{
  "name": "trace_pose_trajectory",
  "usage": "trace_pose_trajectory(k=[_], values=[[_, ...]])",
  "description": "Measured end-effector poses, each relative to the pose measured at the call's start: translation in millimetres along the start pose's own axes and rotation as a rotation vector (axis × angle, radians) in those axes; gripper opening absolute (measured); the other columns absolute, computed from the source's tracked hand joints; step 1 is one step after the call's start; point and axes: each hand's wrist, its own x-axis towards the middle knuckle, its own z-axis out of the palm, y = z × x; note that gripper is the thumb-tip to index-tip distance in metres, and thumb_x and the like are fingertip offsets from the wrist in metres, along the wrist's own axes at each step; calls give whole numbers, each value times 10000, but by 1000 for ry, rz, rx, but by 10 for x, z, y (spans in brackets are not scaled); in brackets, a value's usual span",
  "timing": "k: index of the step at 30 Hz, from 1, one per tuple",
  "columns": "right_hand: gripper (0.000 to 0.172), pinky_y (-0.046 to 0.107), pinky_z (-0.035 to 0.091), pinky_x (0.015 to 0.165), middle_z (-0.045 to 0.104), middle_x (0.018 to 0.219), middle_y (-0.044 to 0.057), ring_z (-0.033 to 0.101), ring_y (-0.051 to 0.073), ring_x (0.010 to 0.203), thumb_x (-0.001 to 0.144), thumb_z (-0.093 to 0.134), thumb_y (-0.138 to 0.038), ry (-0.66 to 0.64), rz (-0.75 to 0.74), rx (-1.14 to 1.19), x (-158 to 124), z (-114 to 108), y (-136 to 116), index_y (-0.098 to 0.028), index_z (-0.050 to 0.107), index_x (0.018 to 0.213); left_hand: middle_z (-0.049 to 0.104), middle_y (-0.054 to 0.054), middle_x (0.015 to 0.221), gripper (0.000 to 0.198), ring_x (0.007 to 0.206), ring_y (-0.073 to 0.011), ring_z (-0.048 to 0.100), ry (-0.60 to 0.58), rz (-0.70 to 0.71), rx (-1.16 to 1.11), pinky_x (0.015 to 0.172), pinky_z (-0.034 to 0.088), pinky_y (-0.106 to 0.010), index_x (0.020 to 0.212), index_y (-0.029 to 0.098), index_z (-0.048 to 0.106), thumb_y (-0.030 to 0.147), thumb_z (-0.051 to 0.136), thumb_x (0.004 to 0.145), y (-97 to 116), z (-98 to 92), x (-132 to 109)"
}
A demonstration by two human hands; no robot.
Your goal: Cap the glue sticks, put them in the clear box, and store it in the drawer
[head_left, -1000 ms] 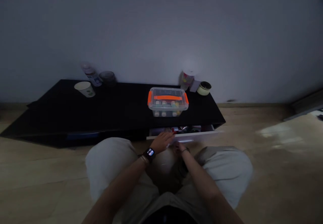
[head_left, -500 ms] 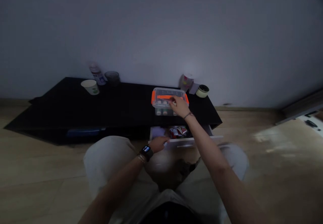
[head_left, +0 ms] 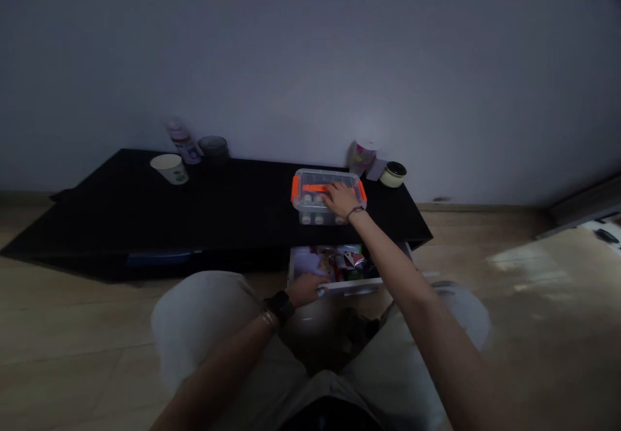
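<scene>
A pulled-out white drawer [head_left: 352, 285] holds several colourful packets [head_left: 350, 261]. My left hand [head_left: 309, 289] is closed on the left part of its front edge, fingers over the rim. Above it, on the black cabinet top, stands a clear plastic storage box [head_left: 309, 208] with orange side clips and an orange handle [head_left: 313, 187]. Several small items with pale round tops show through its wall. My right hand [head_left: 342, 199] lies over the lid and part of the handle, fingers apart. Whether the fingertips hook the handle cannot be seen.
On the black cabinet [head_left: 233, 208] stand a paper cup [head_left: 171, 170], a bottle [head_left: 183, 143] and a dark bowl [head_left: 214, 151] at left. A patterned cup [head_left: 363, 156], a small box [head_left: 376, 169] and a dark-lidded jar [head_left: 393, 175] stand at right. My knees flank the drawer.
The drawer has come further out towards me with my left hand on it, baring more packets. My right hand has flattened from a pinch near the handle onto the lid.
</scene>
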Motion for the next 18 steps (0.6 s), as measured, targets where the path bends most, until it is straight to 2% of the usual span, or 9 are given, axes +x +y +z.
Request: trace_pose_trajectory(k=[3, 7, 12, 15, 18], values=[[470, 388, 377, 1071, 552, 1404, 152, 488, 274, 1283, 1036, 421, -390, -66, -55, 8, 57, -66, 68, -140, 539, 1417, 761, -94, 1128, 336, 999, -241, 705, -50, -25, -24, 921, 507, -338, 1208, 211, 716, 209, 551, 916, 41, -33, -9], [487, 412, 428, 1010, 554, 1418, 171, 526, 304, 1264, 1011, 469, -343, -106, -21, -21, 134, -170, 193, -149, 493, 1456, 765, -85, 1115, 308, 991, -247, 702, -81, -8, -54, 901, 506, -334, 1183, 205, 729, 219, 588, 909, 97, -28, -33], [394, 396, 453, 978, 618, 1329, 181, 575, 305, 1230, 968, 459, -156, -185, -22, -132, 215, -273, 308, -126, 606, 1332, 766, -75, 1111, 273, 978, -238, 692, -101, 7, -74, 910, 495, -330, 1129, 213, 747, 248, 599, 902, 174, 12, -96], [369, 376, 470, 944, 630, 1302, 196, 589, 299, 1215, 954, 500, -165, -194, -29, -197, 220, -302, 303, -113, 620, 1300, 777, -58, 1051, 247, 951, -227, 702, -136, 41, -106, 865, 496, -302, 1078, 203, 759, 257, 601, 896, 223, 23, -131], [396, 341, 479, 905, 644, 1276, 207, 609, 295, 1175, 888, 663, -258, -202, -30, -209, 188, -333, 284, -86, 628, 1243, 784, -50, 989, 219, 890, -208, 710, -187, 81, -156, 808, 494, -278, 1033, 195, 767, 259, 623, 881, 269, 51, -158]])
